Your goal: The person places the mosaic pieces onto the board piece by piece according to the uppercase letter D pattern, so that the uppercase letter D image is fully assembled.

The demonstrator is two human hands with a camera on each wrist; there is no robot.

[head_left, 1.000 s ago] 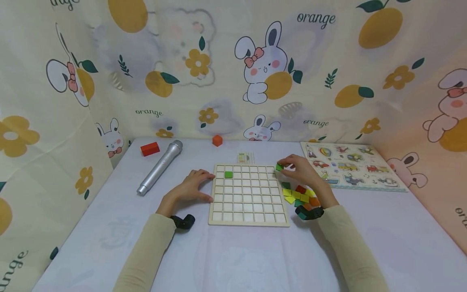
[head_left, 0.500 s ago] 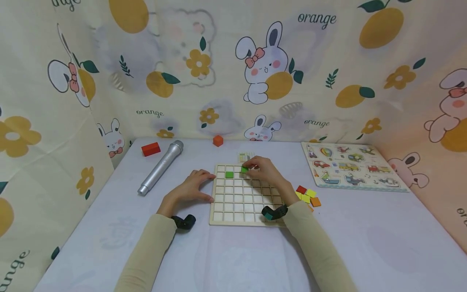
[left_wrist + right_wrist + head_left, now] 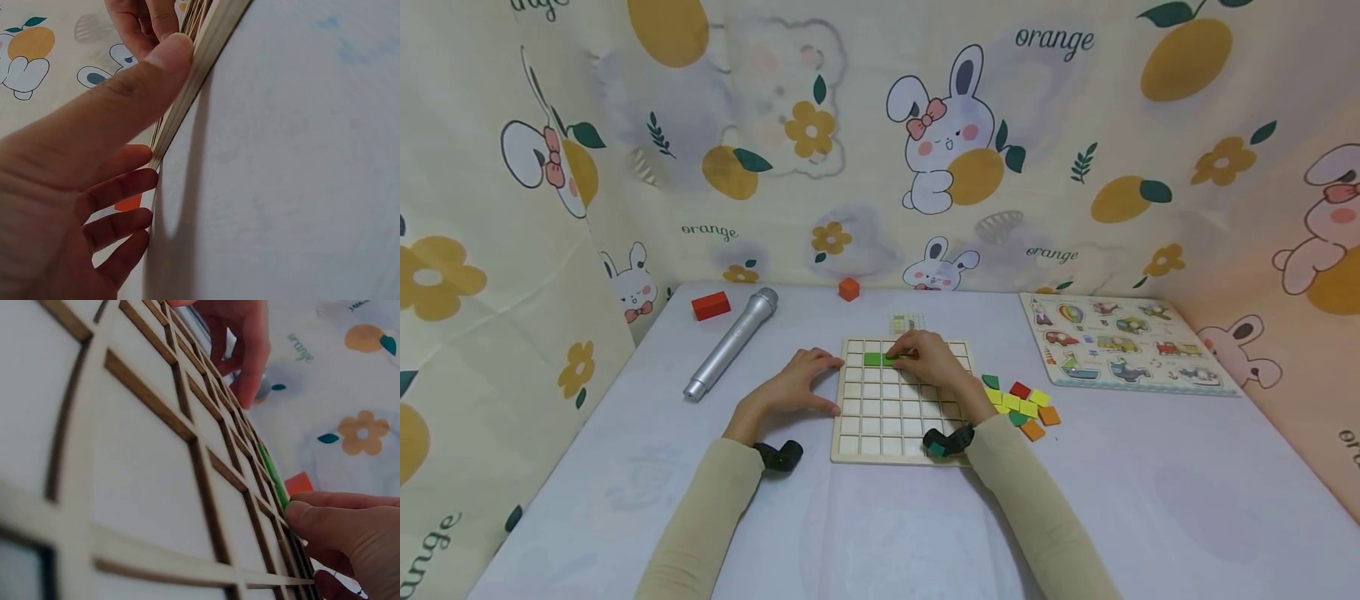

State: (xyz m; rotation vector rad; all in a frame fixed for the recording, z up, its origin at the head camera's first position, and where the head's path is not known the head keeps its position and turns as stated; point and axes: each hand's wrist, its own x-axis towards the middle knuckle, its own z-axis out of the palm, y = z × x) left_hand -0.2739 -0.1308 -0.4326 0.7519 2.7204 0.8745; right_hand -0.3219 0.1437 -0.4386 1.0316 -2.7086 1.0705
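Observation:
A pale wooden grid board (image 3: 880,425) lies flat on the table between my hands. My left hand (image 3: 796,385) spreads its thumb and fingers along the board's left edge; in the left wrist view the thumb tip (image 3: 172,53) rests against the wooden side. My right hand (image 3: 931,364) reaches over the board's upper part and pinches a green square tile (image 3: 889,358), mostly covered by the fingers. Just left of it another green tile (image 3: 872,359) sits in a cell of the second row. The right wrist view shows the right thumb (image 3: 303,512) at the green strip's near end.
Right of the board lies a loose pile of yellow, orange, red and green tiles (image 3: 1028,407). A picture puzzle board (image 3: 1131,346) is at the back right. A small pattern card (image 3: 904,322) lies behind the grid. Back left are a silver microphone (image 3: 730,346), a red block (image 3: 711,306) and an orange-red block (image 3: 849,289).
My right hand has carried the green tile left from beside the board's right edge, then down to the cell beside the first green tile. The left hand has stayed in place.

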